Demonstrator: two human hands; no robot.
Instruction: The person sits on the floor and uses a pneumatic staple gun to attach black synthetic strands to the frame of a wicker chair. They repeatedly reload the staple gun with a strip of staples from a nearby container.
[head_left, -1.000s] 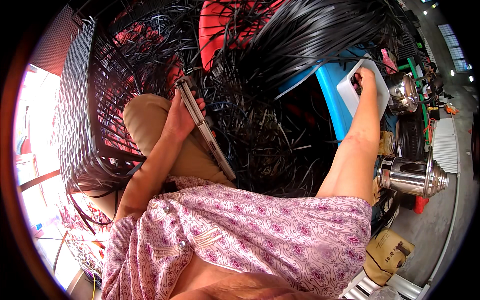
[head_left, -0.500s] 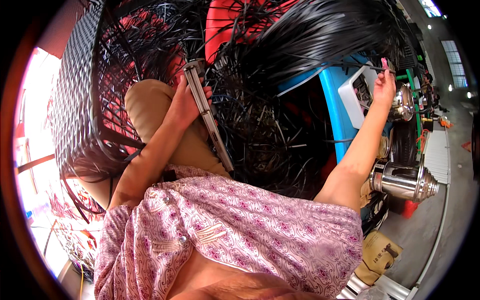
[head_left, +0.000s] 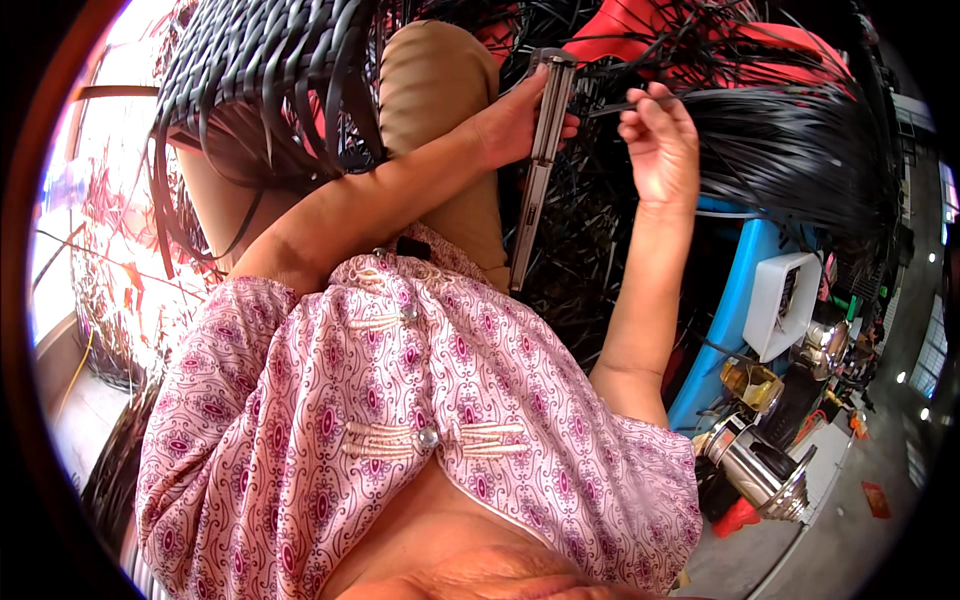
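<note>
My left hand (head_left: 512, 122) is closed around a long silver metal tool (head_left: 540, 165) with a dark end, held nearly upright beside my bent knee. To its right, my right hand (head_left: 662, 140) is raised with fingertips pinched together. A thin black plastic strip (head_left: 607, 110) runs from those fingertips toward the tool's upper part. Where the strip ends behind the tool is hidden. At the upper left, a dark woven piece (head_left: 265, 75) stands by my leg, loose strip ends hanging from its lower edge.
A thick bundle of black strips (head_left: 785, 150) lies over something red at upper right. Below it are a blue surface (head_left: 735, 300), a white tray (head_left: 790, 300), and a shiny metal flask (head_left: 755, 462). More loose strips tangle around my legs.
My right hand has come from far right, over the white tray, back close to my left hand. The view has shifted; the silver tool stays in my left hand and now stands more upright.
</note>
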